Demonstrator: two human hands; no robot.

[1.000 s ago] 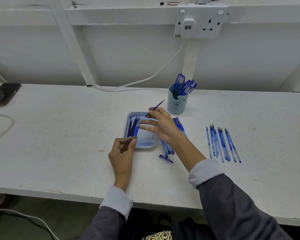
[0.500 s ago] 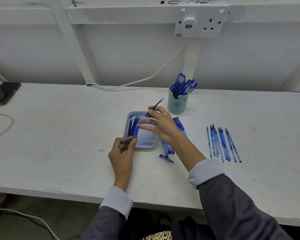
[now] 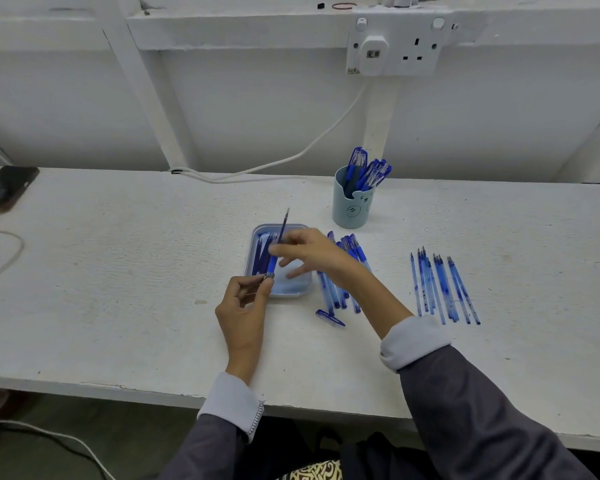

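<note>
While the right hand (image 3: 309,252) pinches a thin blue refill (image 3: 284,225) between thumb and forefinger, the refill stands nearly upright above the far left part of a shallow tray (image 3: 291,291), its tip pointing away from the person. The other fingers of that hand spread loosely over the tray and are blurred. Just below, the left hand (image 3: 245,306) pinches a short blue pen piece with a metal tip (image 3: 269,274) at the tray's near left corner, its remaining fingers curled.

Dark blue parts (image 3: 261,254) lie along the tray's left side. Just right of the tray, partly under the right wrist, lies a bundle of blue pen barrels (image 3: 333,292), with a single cap (image 3: 329,318) at its near end. Further right, well apart, a row of refills (image 3: 440,289) lies on the white bench (image 3: 118,271). Behind the tray stands a pale blue cup (image 3: 350,209) holding capped pens (image 3: 364,169). A dark phone (image 3: 4,185) lies at the bench's far left edge.
</note>
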